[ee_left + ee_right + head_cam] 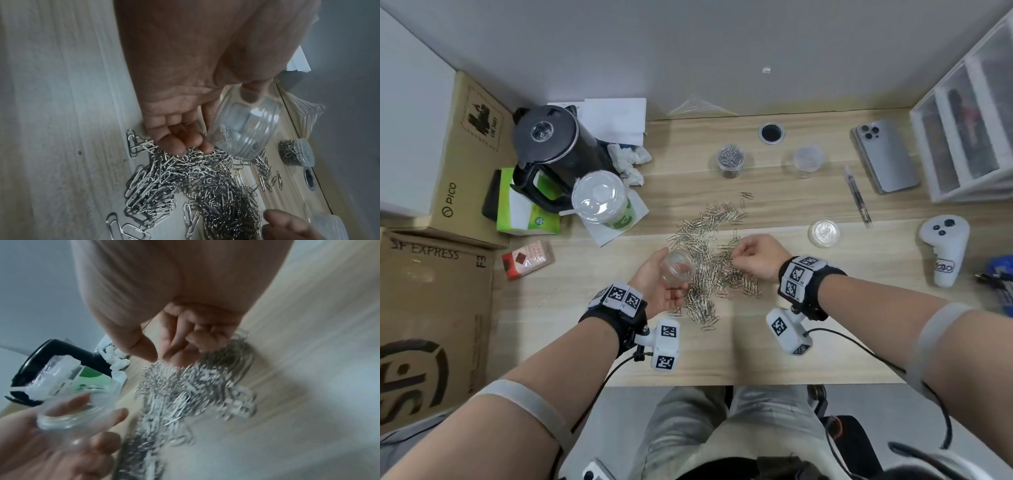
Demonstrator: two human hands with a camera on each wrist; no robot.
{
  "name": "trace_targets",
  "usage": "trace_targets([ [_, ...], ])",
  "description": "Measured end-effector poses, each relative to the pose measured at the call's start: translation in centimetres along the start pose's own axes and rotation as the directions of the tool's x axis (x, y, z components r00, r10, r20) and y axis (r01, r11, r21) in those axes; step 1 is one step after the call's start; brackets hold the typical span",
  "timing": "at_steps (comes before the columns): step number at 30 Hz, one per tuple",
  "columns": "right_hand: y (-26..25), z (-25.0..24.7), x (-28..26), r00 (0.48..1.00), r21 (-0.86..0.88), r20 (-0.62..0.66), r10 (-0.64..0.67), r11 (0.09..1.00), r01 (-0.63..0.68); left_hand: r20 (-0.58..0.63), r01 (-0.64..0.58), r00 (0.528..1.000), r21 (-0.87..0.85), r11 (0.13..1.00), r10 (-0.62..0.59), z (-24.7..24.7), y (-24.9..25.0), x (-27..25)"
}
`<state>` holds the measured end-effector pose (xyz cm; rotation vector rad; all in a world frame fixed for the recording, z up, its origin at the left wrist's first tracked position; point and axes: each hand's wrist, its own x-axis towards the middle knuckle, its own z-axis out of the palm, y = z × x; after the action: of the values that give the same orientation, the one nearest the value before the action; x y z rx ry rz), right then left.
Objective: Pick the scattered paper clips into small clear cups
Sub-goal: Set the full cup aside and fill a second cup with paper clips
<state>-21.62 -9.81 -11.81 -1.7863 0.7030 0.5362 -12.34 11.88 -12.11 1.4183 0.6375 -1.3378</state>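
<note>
A heap of silver paper clips (709, 246) lies spread over the middle of the wooden desk (774, 335). My left hand (658, 279) grips a small clear cup (677, 270), tilted over the heap's left edge. In the left wrist view the cup (244, 128) sits between thumb and forefinger, while the other fingers (180, 146) touch the clips (195, 186). My right hand (751, 257) is curled over the heap's right side. In the blurred right wrist view its thumb and forefinger (158, 356) pinch at clips (195, 386) on top of the heap, with the cup (74, 410) at lower left.
A clip-filled clear cup (730, 161) and an empty clear cup (808, 161) stand behind the heap, with a round lid (824, 233) to the right. A black kettle (551, 144), a lidded drink cup (599, 198) and cardboard boxes (431, 308) crowd the left; a phone (887, 154), pen (858, 195) and white controller (943, 246) lie right.
</note>
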Motion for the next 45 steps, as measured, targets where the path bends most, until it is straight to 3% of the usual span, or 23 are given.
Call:
trace_targets([
  [2,0.5,-1.8,0.2,0.985,-0.321,-0.145,-0.093,0.946,0.042,-0.018,-0.006,1.0,0.004,1.0,0.006,-0.1,0.0,-0.1],
  [4,1.0,-2.7,-0.2,0.983,-0.599,-0.121,-0.14,0.8,0.041,-0.043,-0.019,0.999,0.02,1.0,0.019,0.0,0.0,-0.2],
  [7,1.4,-2.3,-0.7,0.993,-0.746,-0.036,-0.116,0.664,0.051,-0.105,-0.049,0.993,0.025,0.999,0.051,0.0,-0.2,-0.2],
  [11,1.8,0.2,-0.3,0.989,-0.737,-0.005,-0.151,0.668,0.098,-0.134,-0.068,0.988,0.048,0.997,0.074,0.0,-0.4,0.1],
  [15,1.3,2.6,0.3,0.972,-0.662,0.043,-0.231,0.722,0.201,-0.04,-0.085,0.996,0.002,0.996,0.085,0.8,-0.5,0.4],
  [20,0.6,4.8,0.2,0.959,-0.662,0.091,-0.27,0.703,0.261,0.032,-0.108,0.993,-0.139,0.984,0.114,2.2,-0.6,1.2],
  [27,0.3,6.8,-0.6,0.966,-0.741,0.004,-0.26,0.647,0.177,0.061,-0.122,0.989,-0.178,0.976,0.134,3.4,-0.5,1.4],
  [38,-0.4,6.9,-0.4,0.976,-0.684,0.014,-0.217,0.71,0.168,-0.031,-0.142,0.99,-0.078,0.987,0.14,0.8,-0.1,1.1],
  [45,-0.4,7.5,0.3,0.977,-0.757,0.04,-0.21,0.632,0.167,0.062,-0.11,0.991,-0.144,0.983,0.12,1.9,-1.0,1.4],
])
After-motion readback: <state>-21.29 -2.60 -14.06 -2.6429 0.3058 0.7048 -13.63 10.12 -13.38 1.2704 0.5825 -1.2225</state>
